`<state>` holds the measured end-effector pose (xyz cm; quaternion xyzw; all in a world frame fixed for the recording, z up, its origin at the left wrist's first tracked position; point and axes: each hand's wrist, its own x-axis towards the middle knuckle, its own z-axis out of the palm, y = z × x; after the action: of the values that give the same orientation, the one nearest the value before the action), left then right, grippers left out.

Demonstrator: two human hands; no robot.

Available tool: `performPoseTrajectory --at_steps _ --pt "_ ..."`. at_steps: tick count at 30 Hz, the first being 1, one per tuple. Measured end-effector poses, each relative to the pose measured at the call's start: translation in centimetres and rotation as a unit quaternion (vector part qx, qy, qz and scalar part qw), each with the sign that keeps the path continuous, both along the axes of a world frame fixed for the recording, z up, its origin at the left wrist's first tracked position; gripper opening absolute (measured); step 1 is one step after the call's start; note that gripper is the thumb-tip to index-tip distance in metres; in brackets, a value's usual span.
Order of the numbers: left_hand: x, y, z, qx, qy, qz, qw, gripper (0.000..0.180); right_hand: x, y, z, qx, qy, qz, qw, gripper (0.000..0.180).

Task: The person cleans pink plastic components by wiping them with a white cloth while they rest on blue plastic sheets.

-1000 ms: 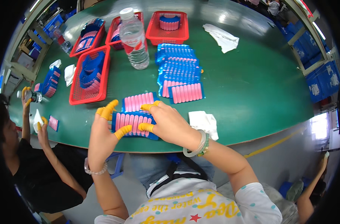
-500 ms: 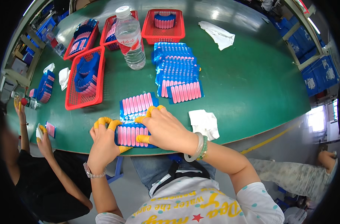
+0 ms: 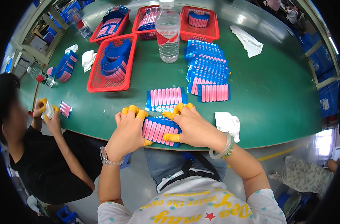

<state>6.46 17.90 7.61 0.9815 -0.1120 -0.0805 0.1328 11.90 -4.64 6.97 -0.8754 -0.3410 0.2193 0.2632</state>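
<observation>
At the table's near edge, a blue sheet (image 3: 159, 130) with a row of pink rounded strips is held by both hands and tilts slightly. My left hand (image 3: 127, 130) grips its left end, thumb at the lower corner and fingers along the top. My right hand (image 3: 190, 127) pinches the right end, thumb on the front strips and fingers over the upper edge. Yellow finger cots cover several of my fingertips. Just beyond lies a second sheet (image 3: 165, 97) of the same kind. Farther right is an overlapping pile of such sheets (image 3: 207, 67).
Red baskets (image 3: 130, 63) with blue-and-pink sheets stand at the back and left. A clear water bottle (image 3: 167, 37) stands among them. White cloths lie at right (image 3: 228, 125) and far right (image 3: 248, 41). At left, a co-worker's hands (image 3: 48, 112) hold a white cloth.
The view has swung, shifting the scene rightward. Between my hands the near sheet has tilted and come away from the sheet behind. The co-worker's hand has left a bottle and joined the other at the cloth.
</observation>
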Motion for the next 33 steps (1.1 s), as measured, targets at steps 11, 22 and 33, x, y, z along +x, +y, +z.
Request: performPoseTrajectory --at_steps 11,22,33 --pt "-0.7 0.6 -0.5 -0.072 -0.033 -0.006 0.997 0.065 0.0 0.4 1.2 0.062 0.033 0.001 0.998 0.058" --pt "-1.8 0.2 0.2 -0.205 0.032 0.030 0.978 0.069 0.4 0.3 -0.1 0.155 -0.150 0.057 0.975 0.048" --pt "-2.0 -0.8 -1.2 -0.243 -0.044 -0.028 0.969 0.068 -0.9 -0.1 -0.3 0.096 -0.258 0.057 0.960 0.058"
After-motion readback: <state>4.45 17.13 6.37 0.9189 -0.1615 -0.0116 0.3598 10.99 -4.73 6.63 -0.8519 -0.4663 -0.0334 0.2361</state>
